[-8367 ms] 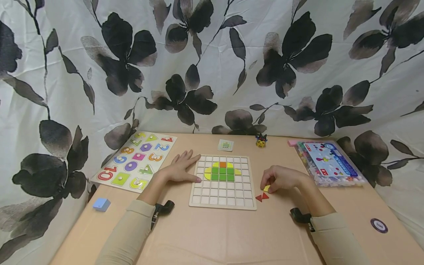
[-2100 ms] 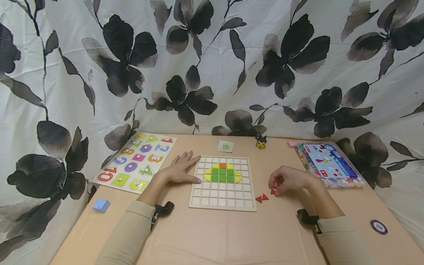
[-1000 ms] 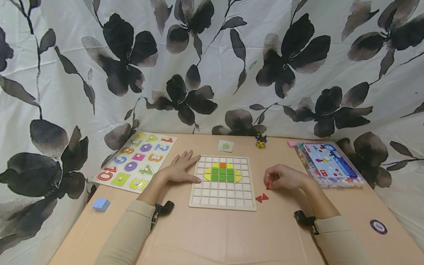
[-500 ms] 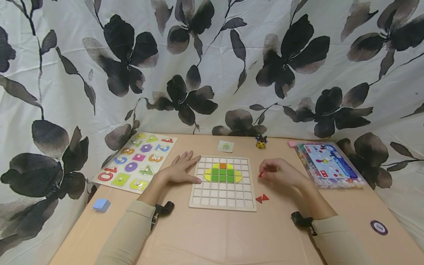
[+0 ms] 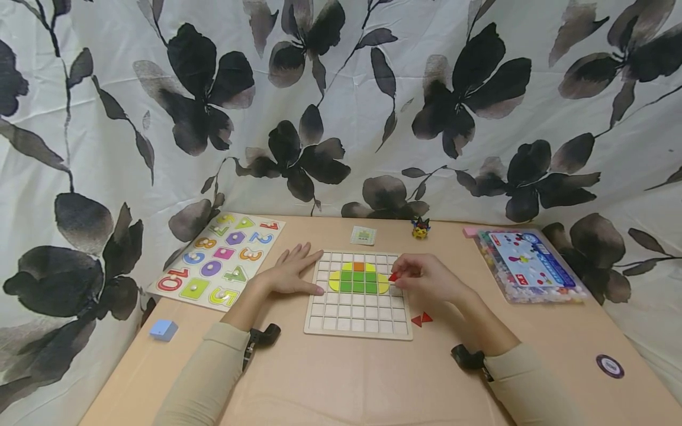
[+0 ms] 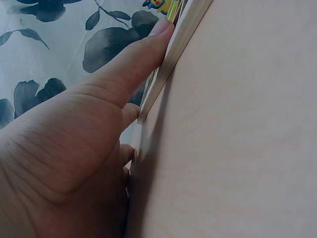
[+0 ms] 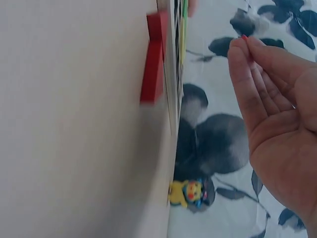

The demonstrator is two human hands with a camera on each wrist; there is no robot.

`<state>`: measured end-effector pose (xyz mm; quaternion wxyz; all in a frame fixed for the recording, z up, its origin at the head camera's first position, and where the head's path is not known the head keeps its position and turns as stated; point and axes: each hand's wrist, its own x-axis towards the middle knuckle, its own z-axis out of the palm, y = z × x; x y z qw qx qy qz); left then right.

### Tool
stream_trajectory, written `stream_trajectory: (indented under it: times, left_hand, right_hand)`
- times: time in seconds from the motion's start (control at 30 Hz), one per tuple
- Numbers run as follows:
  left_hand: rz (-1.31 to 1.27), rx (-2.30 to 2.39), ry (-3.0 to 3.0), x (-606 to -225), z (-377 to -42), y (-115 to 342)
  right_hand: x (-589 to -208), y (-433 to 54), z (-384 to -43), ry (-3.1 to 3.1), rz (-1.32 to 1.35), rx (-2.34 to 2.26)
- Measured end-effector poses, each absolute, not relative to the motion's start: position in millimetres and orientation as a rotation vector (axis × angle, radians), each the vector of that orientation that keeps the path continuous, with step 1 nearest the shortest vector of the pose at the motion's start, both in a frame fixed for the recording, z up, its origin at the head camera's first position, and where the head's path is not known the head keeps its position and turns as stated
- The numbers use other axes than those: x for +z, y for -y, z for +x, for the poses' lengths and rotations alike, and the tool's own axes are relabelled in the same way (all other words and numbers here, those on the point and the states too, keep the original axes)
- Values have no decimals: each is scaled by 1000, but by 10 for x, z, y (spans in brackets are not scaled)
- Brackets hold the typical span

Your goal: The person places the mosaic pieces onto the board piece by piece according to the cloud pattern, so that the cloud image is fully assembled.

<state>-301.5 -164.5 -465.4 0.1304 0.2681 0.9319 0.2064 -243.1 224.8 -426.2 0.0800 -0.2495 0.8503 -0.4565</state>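
A white grid board (image 5: 333,322) lies on the table, with green square tiles (image 5: 358,281), an orange tile (image 5: 359,267) and yellow rounded tiles (image 5: 334,281) set in its cells. My left hand (image 5: 288,275) rests with fingers spread against the board's left edge, the thumb on its rim, as the left wrist view also shows. Over the board's right edge my right hand (image 5: 431,278) pinches a red triangular tile (image 5: 393,277) between thumb and fingertips. In the right wrist view only a red tip shows between them. Two more red triangles (image 5: 421,319) lie beside the board's lower right corner.
A number-and-shape puzzle board (image 5: 218,260) lies at the left, a blue block (image 5: 163,329) nearer. Behind the grid board are a small picture card (image 5: 363,235) and a yellow figurine (image 5: 420,228). At the right sit a bead case (image 5: 533,266) and a round dark disc (image 5: 610,366).
My right hand has picked up a red triangle from the table and carried it left to the board's right edge. Earlier, a last yellow tile joined the pattern. The left hand stays put.
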Motion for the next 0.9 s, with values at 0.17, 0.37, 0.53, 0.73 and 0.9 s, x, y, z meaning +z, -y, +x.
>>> stream_trajectory:
  times: [0.17,0.37,0.53,0.73,0.9]
  left_hand:
    - [787,599,-2709,-4653,-3018,1639]
    - [785,588,-2713,-4648,-3013,1641]
    - [781,601,-2705,-4649,-3014,1637]
    - [779,595,-2704,-4649,-3024,1638]
    - [775,596,-2697,-4657,-3033,1645]
  right_hand:
    - [-4241,-2077,-2414,-2519,-753,-1400]
    - [-4264,-1877,-2446,-2483,-783,-1412]
    - [-4273,-1704,-2480,-2518,-803,-1368]
    - [-4257,-1491,-2505,-2545,-832,-1266]
    - [-4278,-1345,-2510,-2553,-864,-1195]
